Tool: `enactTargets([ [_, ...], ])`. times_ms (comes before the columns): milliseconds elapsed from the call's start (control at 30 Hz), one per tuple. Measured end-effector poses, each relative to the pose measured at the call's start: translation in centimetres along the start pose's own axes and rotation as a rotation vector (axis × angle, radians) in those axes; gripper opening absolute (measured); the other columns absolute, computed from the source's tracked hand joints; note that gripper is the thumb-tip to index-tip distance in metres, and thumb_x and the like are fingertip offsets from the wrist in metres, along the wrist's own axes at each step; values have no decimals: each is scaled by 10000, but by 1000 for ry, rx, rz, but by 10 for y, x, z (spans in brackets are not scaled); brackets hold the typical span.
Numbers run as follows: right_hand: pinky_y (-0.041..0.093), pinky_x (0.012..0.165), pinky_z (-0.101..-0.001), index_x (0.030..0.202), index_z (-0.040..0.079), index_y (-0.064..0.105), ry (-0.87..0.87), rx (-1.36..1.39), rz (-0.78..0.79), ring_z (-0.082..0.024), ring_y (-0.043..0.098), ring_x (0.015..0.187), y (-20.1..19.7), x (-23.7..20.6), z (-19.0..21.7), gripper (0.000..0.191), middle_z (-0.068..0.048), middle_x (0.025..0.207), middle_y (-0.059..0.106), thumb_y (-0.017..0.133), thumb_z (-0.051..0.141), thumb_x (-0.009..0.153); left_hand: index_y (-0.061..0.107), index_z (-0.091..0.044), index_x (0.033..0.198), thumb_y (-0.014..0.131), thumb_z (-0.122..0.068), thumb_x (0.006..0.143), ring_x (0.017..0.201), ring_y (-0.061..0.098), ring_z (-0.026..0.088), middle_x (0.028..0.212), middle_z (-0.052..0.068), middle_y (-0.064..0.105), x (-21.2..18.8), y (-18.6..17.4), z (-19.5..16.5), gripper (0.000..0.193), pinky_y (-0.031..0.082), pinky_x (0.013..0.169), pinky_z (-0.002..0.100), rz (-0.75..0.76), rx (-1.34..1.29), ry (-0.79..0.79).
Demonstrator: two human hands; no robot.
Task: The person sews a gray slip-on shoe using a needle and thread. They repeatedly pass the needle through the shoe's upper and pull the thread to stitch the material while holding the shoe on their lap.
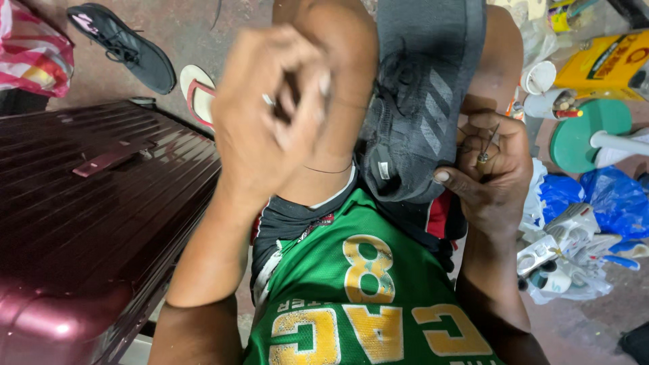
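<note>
- The stitching step seemed in hand: the dark grey mesh sports shoe [412, 115] lay on the person's knees.
- The left hand [270, 115] was closed, pinching a thin thread [331, 169].
- The right hand [490, 169] gripped the shoe and a small awl [485, 152].
- Next, I judged, a firm, steady pull.
- A yellow box [605, 64] stood on the floor at the right, blue plastic bags [608, 196] below it.

The left hand [270, 111] is blurred, so what its fingers [307, 88] pinch cannot be told. It hides part of the dark shoe [419, 101]. The suitcase [88, 216] runs past the left edge.
</note>
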State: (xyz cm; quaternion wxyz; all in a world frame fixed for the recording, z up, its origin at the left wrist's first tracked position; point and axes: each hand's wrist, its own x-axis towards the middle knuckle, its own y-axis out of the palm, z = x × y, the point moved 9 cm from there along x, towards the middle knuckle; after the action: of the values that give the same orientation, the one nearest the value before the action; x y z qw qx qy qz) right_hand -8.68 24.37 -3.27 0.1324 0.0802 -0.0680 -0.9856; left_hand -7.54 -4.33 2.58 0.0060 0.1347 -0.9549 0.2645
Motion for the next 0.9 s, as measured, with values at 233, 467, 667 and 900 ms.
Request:
enactTargets([
  [233,458,842,-179,1349,-58,473,35,54,-58,-19,464,674,0,2,-1,723,33,811,548,878,-97,751,602,-25,1304,771,-220,896,971,684,342,1163,139,626,-27,45,-32,483,572,825,415,107,-39,256],
  [467,435,782,-154,1344,-64,453,-6,41,-27,-16,461,652,-7,-2,-11,692,10,836,571,884,-68,803,611,-63,1127,711,-117,1045,959,703,277,1022,76,680,-33,23,-8,140,574,834,368,-20,-9,226],
  [667,460,894,-177,1364,-66,443,-36,4,15,-30,457,656,-6,-5,-11,661,48,723,514,877,-83,865,693,-51,1076,742,-114,984,797,724,201,960,99,709,-44,0,15,122,569,735,323,59,-98,-16],
  [900,354,722,-138,1324,-60,469,-35,-130,-18,-19,370,604,-7,-7,-7,629,63,677,432,864,-126,839,717,-32,1030,734,-76,952,711,656,237,853,153,678,-74,-46,59,91,512,681,335,7,184,-307],
])
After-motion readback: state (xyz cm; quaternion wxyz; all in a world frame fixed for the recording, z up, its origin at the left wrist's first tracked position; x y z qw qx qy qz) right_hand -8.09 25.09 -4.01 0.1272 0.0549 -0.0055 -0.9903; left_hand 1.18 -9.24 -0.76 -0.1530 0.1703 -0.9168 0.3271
